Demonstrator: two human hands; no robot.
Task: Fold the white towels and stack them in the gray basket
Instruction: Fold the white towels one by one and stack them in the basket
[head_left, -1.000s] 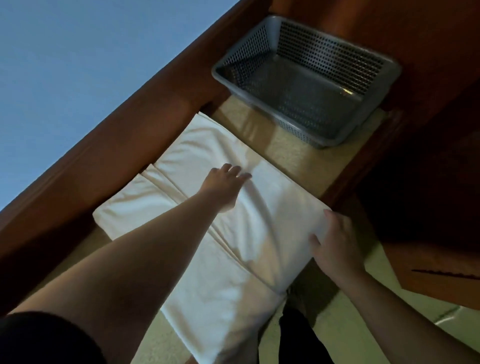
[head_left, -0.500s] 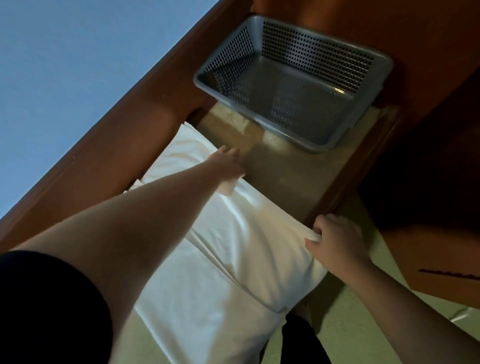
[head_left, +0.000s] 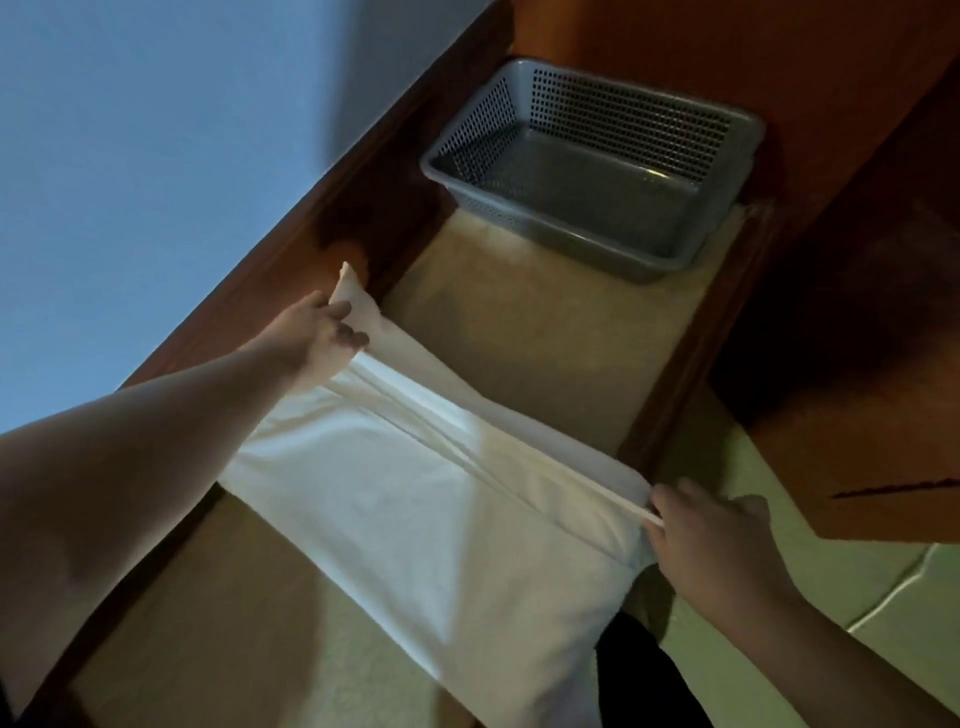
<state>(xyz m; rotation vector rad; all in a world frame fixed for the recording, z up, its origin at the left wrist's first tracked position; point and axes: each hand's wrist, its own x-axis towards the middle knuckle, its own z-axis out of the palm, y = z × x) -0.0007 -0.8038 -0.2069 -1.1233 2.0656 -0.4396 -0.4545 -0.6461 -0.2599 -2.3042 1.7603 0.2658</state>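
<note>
- The left hand (head_left: 324, 332) pinches the far corner of the white towel (head_left: 415, 499); the right hand (head_left: 711, 535) grips the near corner
- The towel is pulled tight across the tan top (head_left: 530, 353); the gray basket (head_left: 592, 166) sits well apart, with bare room between

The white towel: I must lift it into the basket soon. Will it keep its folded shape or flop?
The white cloth towel likely flops: it sags between the left hand and the right hand. Its stacked layers may slide apart unless supported from beneath.
</note>
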